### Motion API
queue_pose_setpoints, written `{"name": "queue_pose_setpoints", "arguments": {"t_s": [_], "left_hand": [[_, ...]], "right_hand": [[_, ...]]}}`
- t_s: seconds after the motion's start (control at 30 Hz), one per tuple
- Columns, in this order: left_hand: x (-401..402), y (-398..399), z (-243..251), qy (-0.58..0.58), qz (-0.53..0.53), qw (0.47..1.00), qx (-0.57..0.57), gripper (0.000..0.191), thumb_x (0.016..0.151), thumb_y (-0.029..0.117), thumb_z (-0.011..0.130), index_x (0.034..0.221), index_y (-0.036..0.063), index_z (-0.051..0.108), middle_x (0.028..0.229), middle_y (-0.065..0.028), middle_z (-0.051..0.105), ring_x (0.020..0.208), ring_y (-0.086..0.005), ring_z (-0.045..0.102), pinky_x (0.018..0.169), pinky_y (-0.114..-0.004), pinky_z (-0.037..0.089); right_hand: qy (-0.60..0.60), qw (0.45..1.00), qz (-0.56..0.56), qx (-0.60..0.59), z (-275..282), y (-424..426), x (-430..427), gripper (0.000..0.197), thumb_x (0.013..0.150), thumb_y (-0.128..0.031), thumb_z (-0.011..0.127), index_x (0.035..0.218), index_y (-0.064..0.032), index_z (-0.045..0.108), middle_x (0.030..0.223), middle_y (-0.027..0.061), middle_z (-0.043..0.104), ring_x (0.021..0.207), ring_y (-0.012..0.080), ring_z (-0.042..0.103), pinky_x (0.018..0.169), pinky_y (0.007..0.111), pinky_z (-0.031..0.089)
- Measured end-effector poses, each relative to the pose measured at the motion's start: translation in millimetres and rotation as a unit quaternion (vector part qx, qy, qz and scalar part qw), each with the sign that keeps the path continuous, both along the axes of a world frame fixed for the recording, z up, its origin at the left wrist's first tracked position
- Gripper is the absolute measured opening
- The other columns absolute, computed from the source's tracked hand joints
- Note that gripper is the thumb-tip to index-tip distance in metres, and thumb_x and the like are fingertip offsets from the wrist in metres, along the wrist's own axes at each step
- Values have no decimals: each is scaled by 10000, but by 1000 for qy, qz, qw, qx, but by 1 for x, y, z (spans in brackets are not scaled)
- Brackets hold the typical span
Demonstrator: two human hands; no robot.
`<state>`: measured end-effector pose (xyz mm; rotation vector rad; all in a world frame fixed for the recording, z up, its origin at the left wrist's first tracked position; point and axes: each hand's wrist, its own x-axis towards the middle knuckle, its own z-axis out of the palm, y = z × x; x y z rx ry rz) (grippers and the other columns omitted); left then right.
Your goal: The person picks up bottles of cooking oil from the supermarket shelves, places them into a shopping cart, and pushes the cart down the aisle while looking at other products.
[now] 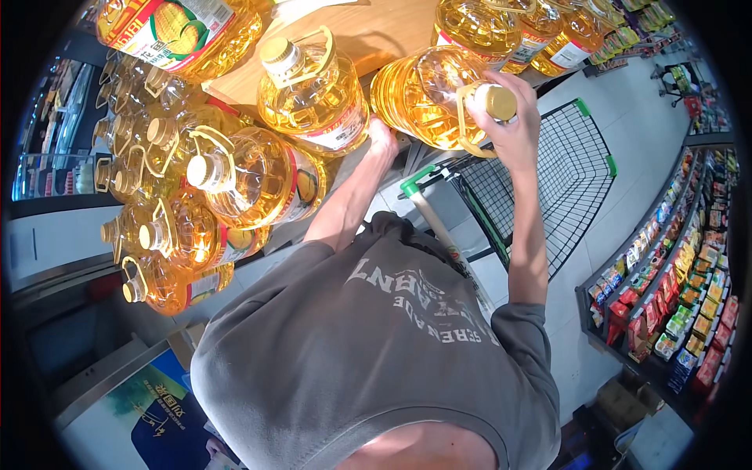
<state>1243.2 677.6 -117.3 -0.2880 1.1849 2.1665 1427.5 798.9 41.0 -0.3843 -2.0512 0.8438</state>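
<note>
My right hand (511, 117) is closed around the neck and gold cap of a large plastic bottle of cooking oil (429, 88), which leans toward me at the edge of a wooden display surface (382, 23). My left hand (383, 136) rests against the lower side of another oil bottle (311, 106), which stands upright with a looped yellow handle; its fingers are partly hidden between the two bottles. A bigger-looking oil bottle with corn on its label (182, 35) stands at the upper left. More oil bottles (264, 176) are stacked at the left.
A green-and-black wire shopping cart (552, 176) stands on the tiled floor at my right. Further oil bottles (479, 29) line the display's far right. Shelves of packaged goods (664, 294) curve along the right side. A printed panel (158, 411) is at the lower left.
</note>
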Motion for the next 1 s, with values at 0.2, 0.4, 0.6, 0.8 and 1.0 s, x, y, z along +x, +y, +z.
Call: {"name": "queue_pose_setpoints", "arguments": {"t_s": [0.2, 0.4, 0.6, 0.8, 1.0], "left_hand": [[-13, 10, -13, -60, 12, 995, 74, 652, 1070, 447, 133, 1442, 81, 524, 1414, -164, 598, 1302, -330, 573, 1125, -532, 451], [-32, 17, -46, -108, -7, 969, 224, 737, 1040, 540, 114, 1452, 83, 518, 1434, -176, 580, 1316, -372, 554, 1124, -568, 437], [-32, 24, -57, -170, -20, 940, 296, 807, 1001, 636, 145, 1435, 82, 539, 1424, -173, 590, 1313, -380, 550, 1115, -592, 431], [-43, 16, -80, -196, -26, 938, 284, 818, 984, 677, 185, 1414, 91, 561, 1414, -172, 599, 1282, -382, 569, 1105, -590, 436], [-42, 12, -84, -154, -6, 942, 298, 816, 999, 678, 238, 1530, 84, 416, 1551, -181, 447, 1394, -409, 455, 1167, -637, 338]], "right_hand": [[5, 999, -49, 15, -13, -2, 14, 550, 713, -186, 881, 1217, -99, 679, 1046, 104, 612, 910, 271, 653, 813, 381, 551], [-2, 997, -73, 18, -12, -3, 22, 540, 728, -221, 889, 1205, -97, 668, 1003, 99, 638, 870, 266, 688, 749, 384, 572], [-66, 995, -73, 12, 0, -3, 33, 591, 729, -289, 892, 1204, -45, 640, 1083, 156, 694, 953, 299, 712, 819, 389, 575], [-51, 997, -54, -15, 3, -17, 30, 574, 672, -271, 921, 1127, -32, 665, 1007, 147, 705, 881, 311, 710, 784, 385, 572], [9, 1000, -27, 11, -1, -31, 31, 517, 654, -113, 903, 1116, -19, 690, 909, 135, 669, 788, 266, 684, 706, 354, 556]]}}
